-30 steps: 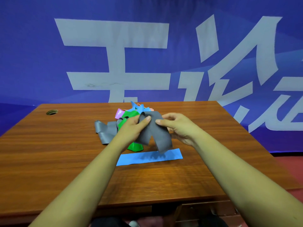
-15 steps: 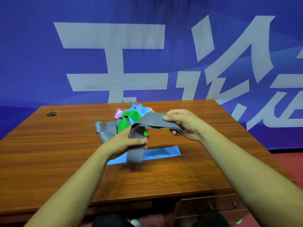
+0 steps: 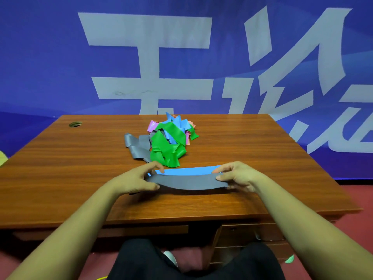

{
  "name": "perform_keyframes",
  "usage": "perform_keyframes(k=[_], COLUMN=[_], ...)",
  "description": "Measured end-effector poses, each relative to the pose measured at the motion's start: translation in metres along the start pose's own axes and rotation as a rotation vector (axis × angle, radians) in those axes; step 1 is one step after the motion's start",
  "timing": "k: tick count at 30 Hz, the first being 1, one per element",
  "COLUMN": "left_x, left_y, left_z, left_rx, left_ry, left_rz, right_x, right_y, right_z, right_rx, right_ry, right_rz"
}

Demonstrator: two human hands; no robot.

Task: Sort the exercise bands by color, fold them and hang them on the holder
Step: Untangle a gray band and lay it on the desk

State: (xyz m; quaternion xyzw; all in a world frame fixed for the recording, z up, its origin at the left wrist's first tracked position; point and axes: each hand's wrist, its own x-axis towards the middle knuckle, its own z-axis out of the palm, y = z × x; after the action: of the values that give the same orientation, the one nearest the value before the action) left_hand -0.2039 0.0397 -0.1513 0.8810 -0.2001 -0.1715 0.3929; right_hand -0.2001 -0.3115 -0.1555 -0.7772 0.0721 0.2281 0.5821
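Observation:
A grey exercise band (image 3: 186, 181) is stretched flat between my hands just above the wooden table (image 3: 60, 168). My left hand (image 3: 137, 179) pinches its left end and my right hand (image 3: 238, 175) pinches its right end. Right behind it a flat blue band (image 3: 189, 170) lies on the table, partly covered by the grey one. Further back sits a tangled pile: green bands (image 3: 168, 146) in front, more grey bands (image 3: 137, 147) on its left, blue bands (image 3: 179, 122) and pink bands (image 3: 152, 125) at the back. No holder is in view.
A round cable hole (image 3: 75, 124) sits in the table's far left corner. A blue banner with large pale characters (image 3: 153, 57) hangs behind the table. Drawers (image 3: 248, 233) are under the table's right side, and my legs show below its front edge.
The grey band was lifted from the pile, bunched between my hands; now both hands have come toward me, spread apart and pulled it out flat over the blue band.

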Motion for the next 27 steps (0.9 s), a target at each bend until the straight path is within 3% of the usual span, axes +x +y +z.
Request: perform_keyframes(k=[4, 9, 16, 21, 24, 27], left_x=[-0.013, -0.018, -0.028, -0.033, -0.028, -0.010], left_y=[-0.026, -0.048, -0.062, -0.061, -0.059, -0.056], left_z=[0.013, 0.030, 0.044, 0.047, 0.036, 0.015], left_rx=[0.200, 0.252, 0.211, 0.252, 0.202, 0.239], left_ry=[-0.018, 0.185, 0.282, 0.385, 0.553, 0.620], left_rz=[-0.084, -0.046, 0.065, 0.068, 0.057, 0.005], right_x=[-0.001, 0.001, 0.002, 0.000, 0.008, 0.027], right_y=[0.012, 0.032, 0.058, 0.057, 0.035, 0.003], right_z=[0.015, 0.034, 0.045, 0.047, 0.055, 0.076], right_rx=[-0.180, -0.528, -0.635, -0.731, -0.716, -0.707], right_ry=[0.180, 0.330, 0.532, 0.600, 0.549, 0.457], right_rz=[-0.180, -0.310, -0.382, -0.477, -0.521, -0.578])
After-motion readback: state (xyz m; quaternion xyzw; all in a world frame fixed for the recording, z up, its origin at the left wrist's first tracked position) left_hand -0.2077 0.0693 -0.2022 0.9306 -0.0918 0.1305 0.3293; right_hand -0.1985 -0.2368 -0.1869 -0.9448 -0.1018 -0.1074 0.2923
